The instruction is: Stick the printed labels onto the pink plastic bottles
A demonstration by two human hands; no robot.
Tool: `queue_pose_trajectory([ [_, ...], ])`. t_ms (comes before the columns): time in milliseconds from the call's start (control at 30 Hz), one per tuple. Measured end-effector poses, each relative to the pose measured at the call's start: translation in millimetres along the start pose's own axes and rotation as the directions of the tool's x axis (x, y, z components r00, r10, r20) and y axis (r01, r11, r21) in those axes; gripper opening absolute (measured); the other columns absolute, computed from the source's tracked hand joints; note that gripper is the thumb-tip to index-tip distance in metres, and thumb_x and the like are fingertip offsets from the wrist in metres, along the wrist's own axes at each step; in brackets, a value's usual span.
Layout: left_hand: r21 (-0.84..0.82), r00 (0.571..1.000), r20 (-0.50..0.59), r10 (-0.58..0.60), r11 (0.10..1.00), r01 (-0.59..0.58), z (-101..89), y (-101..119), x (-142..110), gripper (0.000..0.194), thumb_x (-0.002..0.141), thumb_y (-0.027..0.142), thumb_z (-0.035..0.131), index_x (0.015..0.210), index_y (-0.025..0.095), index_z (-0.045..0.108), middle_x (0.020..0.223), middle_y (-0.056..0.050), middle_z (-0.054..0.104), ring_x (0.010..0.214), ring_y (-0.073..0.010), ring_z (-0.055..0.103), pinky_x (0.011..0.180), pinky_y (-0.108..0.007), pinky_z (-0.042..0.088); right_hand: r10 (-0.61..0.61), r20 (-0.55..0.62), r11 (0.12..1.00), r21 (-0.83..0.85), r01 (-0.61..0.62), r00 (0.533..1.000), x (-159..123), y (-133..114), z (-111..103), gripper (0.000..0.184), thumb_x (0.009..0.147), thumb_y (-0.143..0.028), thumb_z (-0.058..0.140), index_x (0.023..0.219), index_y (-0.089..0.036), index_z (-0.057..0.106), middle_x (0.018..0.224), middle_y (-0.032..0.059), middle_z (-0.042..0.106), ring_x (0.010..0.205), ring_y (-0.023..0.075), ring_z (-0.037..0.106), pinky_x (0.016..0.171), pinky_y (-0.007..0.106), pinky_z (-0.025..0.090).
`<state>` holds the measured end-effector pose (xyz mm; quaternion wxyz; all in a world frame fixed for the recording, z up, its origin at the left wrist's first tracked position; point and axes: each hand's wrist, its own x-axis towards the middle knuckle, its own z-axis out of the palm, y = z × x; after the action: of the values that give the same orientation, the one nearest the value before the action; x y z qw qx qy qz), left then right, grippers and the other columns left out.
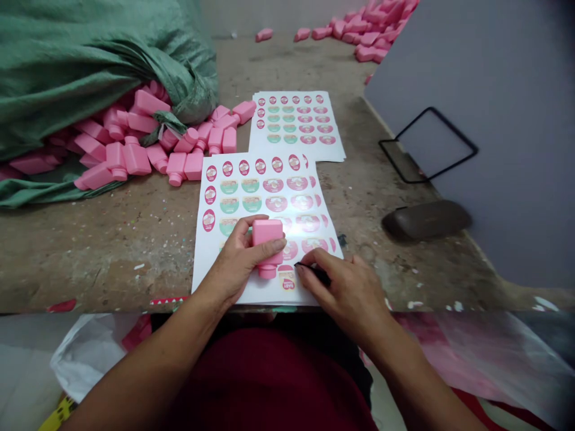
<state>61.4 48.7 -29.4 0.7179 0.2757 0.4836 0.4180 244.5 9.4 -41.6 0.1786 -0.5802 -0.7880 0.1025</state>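
My left hand is wrapped round a pink plastic bottle, its neck pointing toward me, above the sticker sheet. In my right hand is a thin black pointed tool, pinched between thumb and fingers; most of it is hidden, so its exact kind does not show. Its tip is beside a pink and cream label near the sheet's lower edge. Rows of oval pink and green stickers cover the sheet, partly hidden by my left hand and the bottle.
A second sticker sheet lies behind the first. Pink bottles spill from a green sack at left. More pink bottles are heaped at the back right. A dark oblong case rests by a grey panel with a black wire frame.
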Motion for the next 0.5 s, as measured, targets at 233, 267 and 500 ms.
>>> queue_pose_trajectory([
  [233,-0.1,1.0,-0.015,0.001,0.995,-0.002,-1.1,0.1,0.6,0.046,0.065,0.027,0.086,0.101,0.015,0.06,0.096,-0.006,0.068,0.089,-0.0171,0.067,0.082,-0.03,0.053,0.081,0.02,0.995,0.049,-0.082,0.996,-1.4,-1.4,-1.2,0.016,0.091,-0.032,0.054,0.082,-0.022,0.064,0.068,-0.0017,0.07,0.055,0.0164,0.056,0.061,0.031,0.031],
  [267,-0.119,1.0,-0.021,0.002,0.993,-0.004,-1.2,0.3,0.5,0.045,0.066,0.027,0.086,0.101,0.015,0.059,0.095,-0.006,0.068,0.089,-0.0176,0.068,0.082,-0.031,0.053,0.065,-0.009,0.998,0.003,-0.065,0.998,-2.6,-2.6,-0.2,0.016,0.091,-0.031,0.054,0.082,-0.022,0.064,0.067,-0.0017,0.07,0.054,0.0161,0.055,0.061,0.031,0.031],
  [500,-0.122,1.0,-0.022,0.008,0.992,-0.011,0.1,0.8,0.2,0.042,0.068,0.026,0.085,0.099,0.016,0.057,0.093,-0.005,0.067,0.088,-0.019,0.069,0.082,-0.033,0.054,0.02,-0.035,0.996,-0.087,-0.023,0.999,-2.7,-3.9,3.4,0.017,0.09,-0.03,0.054,0.08,-0.022,0.064,0.066,-0.0009,0.07,0.05,0.0162,0.051,0.061,0.032,0.03],
])
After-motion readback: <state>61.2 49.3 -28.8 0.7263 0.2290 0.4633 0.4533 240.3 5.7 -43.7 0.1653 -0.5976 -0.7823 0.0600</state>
